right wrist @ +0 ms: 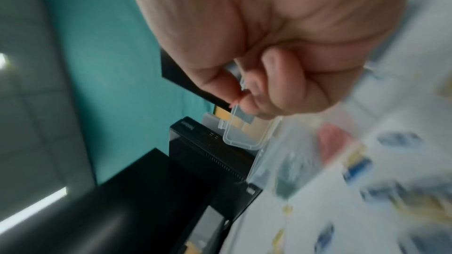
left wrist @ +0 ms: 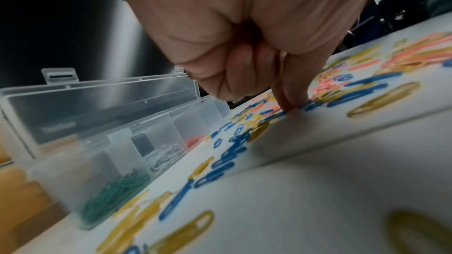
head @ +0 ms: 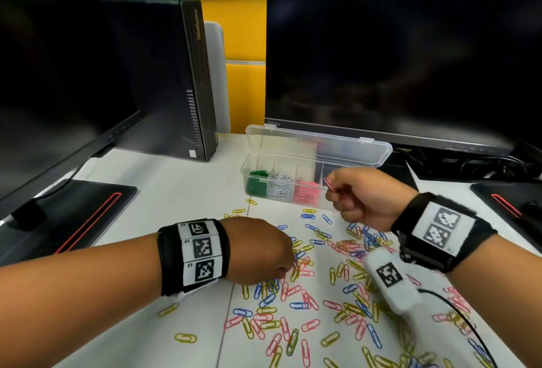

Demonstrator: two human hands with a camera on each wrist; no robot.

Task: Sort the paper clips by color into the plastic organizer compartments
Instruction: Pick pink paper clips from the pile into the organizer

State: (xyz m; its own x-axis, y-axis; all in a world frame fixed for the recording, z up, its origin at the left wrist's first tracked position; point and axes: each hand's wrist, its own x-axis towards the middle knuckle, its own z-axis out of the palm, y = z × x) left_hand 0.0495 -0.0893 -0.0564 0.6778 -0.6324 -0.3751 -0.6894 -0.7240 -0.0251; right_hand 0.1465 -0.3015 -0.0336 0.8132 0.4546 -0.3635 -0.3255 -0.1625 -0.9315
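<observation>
Pink paper clip (head: 330, 184) pinched between thumb and forefinger of right hand (head: 363, 197), raised just in front of the clear plastic organizer (head: 258, 159), near its pink compartment (head: 306, 193). Judged the step in hand: dropping this clip in with its own colour. Best done by carrying it fully over the pink section before letting go, low enough not to bounce into the white clips (head: 281, 188) next door or the bare compartment on the other side; lid (head: 319, 144) stands open behind, so nothing to clear. Remaining fingers curled into the palm, holding nothing else that shows.

Left hand (head: 258, 250) down on the desk (head: 176, 200) in front of the organizer, fingers curled, one fingertip (left wrist: 291, 103) pressed to the surface among the loose paper clips (head: 308, 294). Seemingly working a clip free for the next pick; whether anything is actually caught under it cannot be told. Worth sliding one clip clear of the tangle rather than lifting several.

Green clips (head: 257, 183) already in the end compartment furthest from the right hand. Blue, yellow and pink ones left scattered across the desk, so plenty of sorting ahead.
</observation>
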